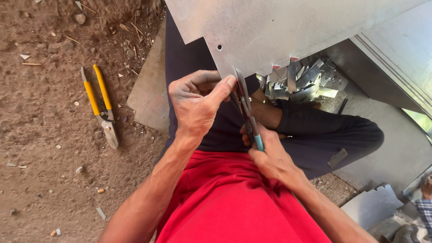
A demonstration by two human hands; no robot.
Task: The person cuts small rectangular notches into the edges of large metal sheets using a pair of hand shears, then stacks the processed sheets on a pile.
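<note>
A large grey metal sheet [265, 31] with a small hole lies across my lap, its lower edge notched. My left hand [198, 101] pinches that edge between thumb and fingers. My right hand [270, 157] grips the teal handles of tin snips [247, 112], whose blades point up into the sheet's edge right beside my left thumb. Both hands sit above my dark trousers and red shirt.
Yellow-handled snips [101, 105] lie on the dirt floor to the left. A pile of shiny metal offcuts [301, 81] sits past my knee. More sheet metal [396, 49] lies at the right, with a flat slab [148, 90] under my leg.
</note>
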